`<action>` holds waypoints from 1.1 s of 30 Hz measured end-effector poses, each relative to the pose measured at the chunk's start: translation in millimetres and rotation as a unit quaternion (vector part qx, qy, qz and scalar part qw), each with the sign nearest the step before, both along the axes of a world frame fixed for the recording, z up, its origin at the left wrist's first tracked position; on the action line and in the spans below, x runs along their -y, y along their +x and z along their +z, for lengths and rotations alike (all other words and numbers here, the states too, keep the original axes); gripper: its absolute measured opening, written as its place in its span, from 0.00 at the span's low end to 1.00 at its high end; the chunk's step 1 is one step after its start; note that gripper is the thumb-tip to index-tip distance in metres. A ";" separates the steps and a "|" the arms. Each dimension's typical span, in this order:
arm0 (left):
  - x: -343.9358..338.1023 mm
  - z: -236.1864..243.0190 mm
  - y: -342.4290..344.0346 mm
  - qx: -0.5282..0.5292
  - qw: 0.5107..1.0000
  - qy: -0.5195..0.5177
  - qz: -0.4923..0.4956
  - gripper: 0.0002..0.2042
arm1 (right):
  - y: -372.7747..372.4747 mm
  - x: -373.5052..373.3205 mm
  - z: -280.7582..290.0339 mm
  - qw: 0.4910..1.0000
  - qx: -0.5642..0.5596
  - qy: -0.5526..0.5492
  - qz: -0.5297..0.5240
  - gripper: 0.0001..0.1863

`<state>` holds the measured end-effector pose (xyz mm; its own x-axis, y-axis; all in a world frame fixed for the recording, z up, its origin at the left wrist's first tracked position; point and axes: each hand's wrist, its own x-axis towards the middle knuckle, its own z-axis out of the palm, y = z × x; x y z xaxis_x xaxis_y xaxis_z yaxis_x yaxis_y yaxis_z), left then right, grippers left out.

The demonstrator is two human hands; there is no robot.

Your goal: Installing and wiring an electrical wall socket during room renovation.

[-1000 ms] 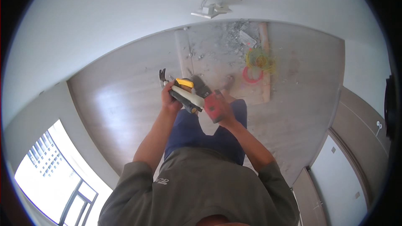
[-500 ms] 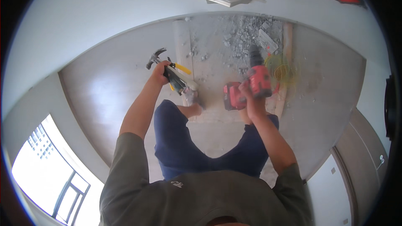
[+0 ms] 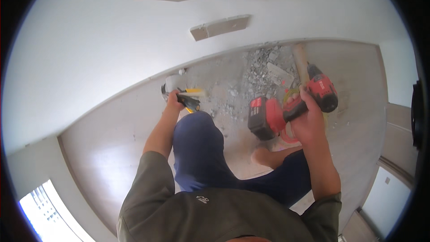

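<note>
Drill (image 3: 291, 107) red-black, gripped in right hand (image 3: 307, 118); left hand (image 3: 172, 103) clasps yellow-black hammer (image 3: 188, 98).

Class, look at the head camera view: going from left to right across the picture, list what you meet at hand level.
Left hand → yellow-and-black hand tools → rubble pile → red cordless drill → right hand.

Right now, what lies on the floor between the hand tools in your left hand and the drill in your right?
In the head view, between the hand tools and the drill lies dusty floor strewn with grey rubble.
</note>
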<state>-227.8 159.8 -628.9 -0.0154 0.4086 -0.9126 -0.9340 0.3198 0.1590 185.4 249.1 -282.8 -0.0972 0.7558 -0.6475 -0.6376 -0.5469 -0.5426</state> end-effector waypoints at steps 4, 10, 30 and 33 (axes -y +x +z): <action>24.3 -6.7 -118.2 -0.157 0.987 -0.040 0.015 0.10 | -34.3 34.4 29.5 0.997 -0.070 0.028 0.002 0.11; 14.9 -19.3 15.6 -0.144 0.987 -0.065 -0.014 0.08 | 18.0 62.5 -15.4 0.998 0.030 0.000 -0.051 0.13; 179.0 -125.0 -86.9 -0.512 0.579 -0.246 -0.585 0.16 | -38.6 59.6 1.8 0.997 -0.010 0.010 0.082 0.11; 166.0 -152.3 -34.6 -0.506 0.591 -0.213 -0.591 0.16 | -29.4 58.8 -7.3 0.995 0.013 0.002 0.097 0.10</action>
